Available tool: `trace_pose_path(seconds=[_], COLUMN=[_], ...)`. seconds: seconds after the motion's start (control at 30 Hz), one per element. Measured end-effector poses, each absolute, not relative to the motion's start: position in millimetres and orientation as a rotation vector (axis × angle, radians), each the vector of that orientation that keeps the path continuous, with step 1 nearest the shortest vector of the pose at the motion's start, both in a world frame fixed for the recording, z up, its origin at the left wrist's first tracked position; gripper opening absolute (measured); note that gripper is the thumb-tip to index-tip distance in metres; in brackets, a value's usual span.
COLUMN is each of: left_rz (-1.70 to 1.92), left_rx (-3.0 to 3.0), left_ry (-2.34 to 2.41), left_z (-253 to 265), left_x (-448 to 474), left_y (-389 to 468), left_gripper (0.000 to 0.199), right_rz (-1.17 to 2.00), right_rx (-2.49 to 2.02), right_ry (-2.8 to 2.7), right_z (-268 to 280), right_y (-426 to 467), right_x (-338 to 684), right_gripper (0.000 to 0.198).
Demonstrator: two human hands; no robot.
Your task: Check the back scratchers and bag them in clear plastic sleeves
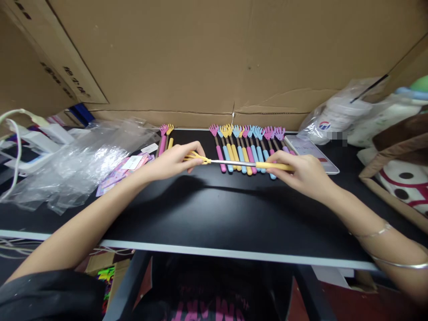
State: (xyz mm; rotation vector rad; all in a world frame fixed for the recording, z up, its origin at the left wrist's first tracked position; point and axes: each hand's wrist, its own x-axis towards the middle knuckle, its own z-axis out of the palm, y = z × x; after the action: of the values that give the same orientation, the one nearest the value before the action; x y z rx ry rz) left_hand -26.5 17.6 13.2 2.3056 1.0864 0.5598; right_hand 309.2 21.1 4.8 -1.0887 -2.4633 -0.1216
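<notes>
A yellow back scratcher (233,163) with a metal rod is held level above the black table (214,218). My left hand (179,159) is closed on its clawed end, and my right hand (301,171) grips the yellow handle. Behind it lies a row of pink, blue, yellow and purple back scratchers (250,154), claws pointing away from me. Two more, a pink back scratcher (162,143) and a yellow one (170,141), lie left of the row, partly behind my left hand.
Clear plastic bags (76,156) and printed cards (125,169) cover the left side. A white-edged tablet-like thing (312,154) lies to the right, near a bagged cup (341,118) and a brown bag (397,160). A cardboard wall (200,58) stands at the back.
</notes>
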Motion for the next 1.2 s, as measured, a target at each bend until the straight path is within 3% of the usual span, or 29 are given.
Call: trace_pose_path(seconds=[0.27,0.63,0.87,1.03,1.2], left_rz=[0.782,1.044,0.613,0.338,0.378], left_rx=[2.289,2.084,2.164,2.302,2.441], left_ry=[1.160,1.245,1.389,1.690,1.736], left_z=[9.3,10.2,-8.6,-14.6,-22.1], left_x=[-14.7,-31.8,-45.2,-35.3,-26.2], left_y=[10.2,32.8,46.8,43.8,44.1], left_gripper=[0.023,0.027,0.038,0.046,0.046], right_rz=[-0.202,0.288,0.972,0.980,0.953], right_rx=[-1.111,-1.066,-0.885,-0.882,-0.845], right_ry=[-2.402,-2.570,-2.833,-2.922,-2.931], right_z=[2.6,7.7,15.7,18.0,17.0], right_y=[13.1,5.4,-12.1,-23.3,-27.0], right_x=[301.9,295.7,284.6,276.0,271.6], right_gripper=[0.031,0.033,0.041,0.047,0.047])
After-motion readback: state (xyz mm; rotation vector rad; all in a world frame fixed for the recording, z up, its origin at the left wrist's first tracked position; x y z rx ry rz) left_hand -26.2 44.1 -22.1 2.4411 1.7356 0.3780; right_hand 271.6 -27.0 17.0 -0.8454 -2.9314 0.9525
